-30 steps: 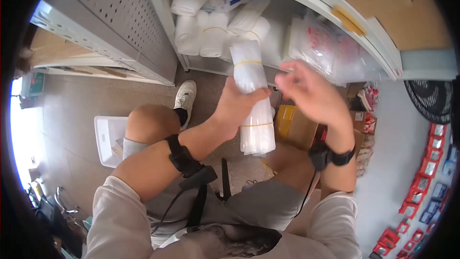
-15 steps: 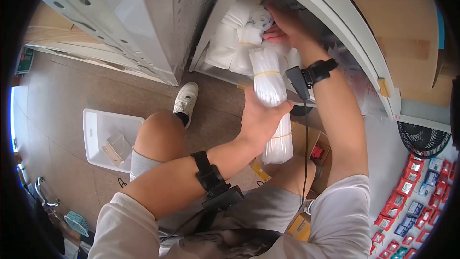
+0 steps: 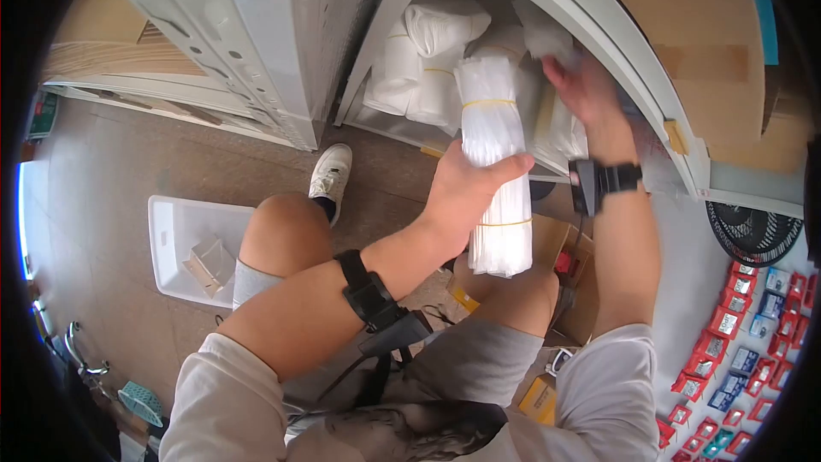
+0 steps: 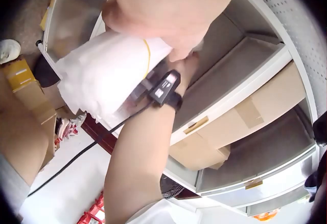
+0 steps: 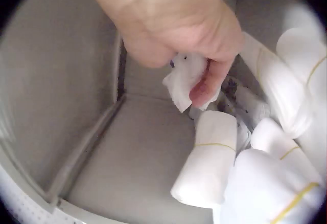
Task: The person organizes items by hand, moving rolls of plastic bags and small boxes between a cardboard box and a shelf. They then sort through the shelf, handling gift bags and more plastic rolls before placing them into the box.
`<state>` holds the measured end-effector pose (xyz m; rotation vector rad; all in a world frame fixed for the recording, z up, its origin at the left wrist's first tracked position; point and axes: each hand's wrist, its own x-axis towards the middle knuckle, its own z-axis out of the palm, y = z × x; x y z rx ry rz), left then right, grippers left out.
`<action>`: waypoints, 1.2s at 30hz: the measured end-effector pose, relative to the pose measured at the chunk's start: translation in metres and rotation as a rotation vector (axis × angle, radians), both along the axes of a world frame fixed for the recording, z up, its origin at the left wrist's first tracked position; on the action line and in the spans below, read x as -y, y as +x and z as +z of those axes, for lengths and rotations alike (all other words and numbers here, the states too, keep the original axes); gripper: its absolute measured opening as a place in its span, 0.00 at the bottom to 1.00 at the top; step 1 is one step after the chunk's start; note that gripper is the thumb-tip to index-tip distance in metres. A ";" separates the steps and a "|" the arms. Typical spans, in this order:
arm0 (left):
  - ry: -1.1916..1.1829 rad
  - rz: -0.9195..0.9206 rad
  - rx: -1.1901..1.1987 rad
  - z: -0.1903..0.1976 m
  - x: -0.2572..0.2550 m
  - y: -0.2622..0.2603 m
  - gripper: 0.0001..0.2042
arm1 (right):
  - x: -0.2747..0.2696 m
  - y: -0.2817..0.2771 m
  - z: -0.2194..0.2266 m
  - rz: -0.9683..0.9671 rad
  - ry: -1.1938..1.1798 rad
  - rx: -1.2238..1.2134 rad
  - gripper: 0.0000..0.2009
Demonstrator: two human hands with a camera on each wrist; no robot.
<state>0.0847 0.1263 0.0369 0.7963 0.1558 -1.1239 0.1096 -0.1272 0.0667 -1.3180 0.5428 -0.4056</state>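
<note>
My left hand (image 3: 469, 192) grips a long bundle of white plastic bags (image 3: 496, 133), bound by two yellow rubber bands, in front of the cabinet shelf. Seen from the left wrist, the bundle (image 4: 99, 75) fills the space under that hand (image 4: 158, 9). Inside the shelf my right hand (image 3: 590, 94) pinches a crumpled white plastic piece (image 3: 546, 34). The right wrist view shows this piece (image 5: 184, 83) between the thumb and fingers of the right hand (image 5: 179, 29). Just below it lies a banded white roll (image 5: 207, 157), with more banded rolls to the right.
White rolls (image 3: 398, 77) are piled at the shelf's left. A perforated metal post (image 3: 265, 43) stands left of the cabinet, and a cardboard box (image 3: 684, 26) sits above it. On the floor are a white bin (image 3: 167, 244) and an open carton (image 3: 577, 308).
My right hand has moved from beside the bundle into the shelf, over the rolls, then rightward with crumpled white plastic in its fingers. The left hand keeps its grip; the bundle has shifted right in view.
</note>
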 end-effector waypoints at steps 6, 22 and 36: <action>-0.551 -0.119 -0.177 0.011 -0.013 -0.006 0.24 | -0.090 -0.129 0.052 -0.062 -0.165 -0.330 0.27; -0.614 -0.372 -0.530 0.004 -0.036 -0.085 0.29 | -0.159 -0.257 0.172 0.710 -0.260 -0.942 0.36; -0.593 -0.207 -0.392 -0.010 -0.059 -0.035 0.35 | -0.065 -0.061 0.050 0.338 -0.627 -0.886 0.20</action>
